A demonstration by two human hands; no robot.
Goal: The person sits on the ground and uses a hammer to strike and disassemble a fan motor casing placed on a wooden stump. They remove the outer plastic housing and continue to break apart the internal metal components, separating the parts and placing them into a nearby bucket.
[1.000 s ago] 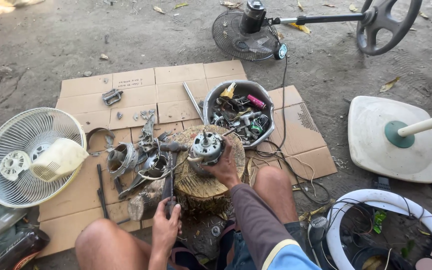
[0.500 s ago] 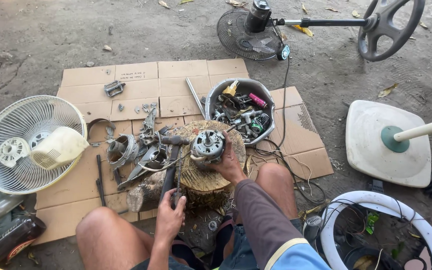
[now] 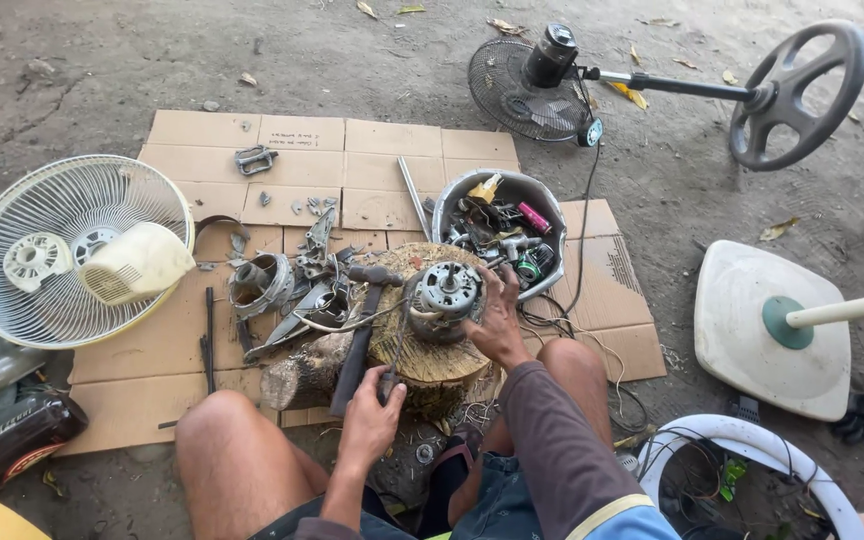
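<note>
While the person sat on the ground, both hands worked at the wooden stump [image 3: 432,365].
Right hand: the right hand [image 3: 497,325] was closed around the side of the fan motor [image 3: 444,295], which stood on the stump top, near its far edge.
Left hand: the left hand [image 3: 370,420] was clamped on a thin tool handle [image 3: 388,378] at the near edge of the stump.
Hammer: the hammer [image 3: 357,335] leaned beside the left hand.
Open room: bare cardboard [image 3: 302,150] lay beyond the stump; the bowl of parts [image 3: 500,232] stood just beside the motor, the white fan grille [image 3: 77,245] well apart at left.
Change: compared with half a second before, the left hand was higher, nearer the motor; the right hand had kept its hold.
</note>
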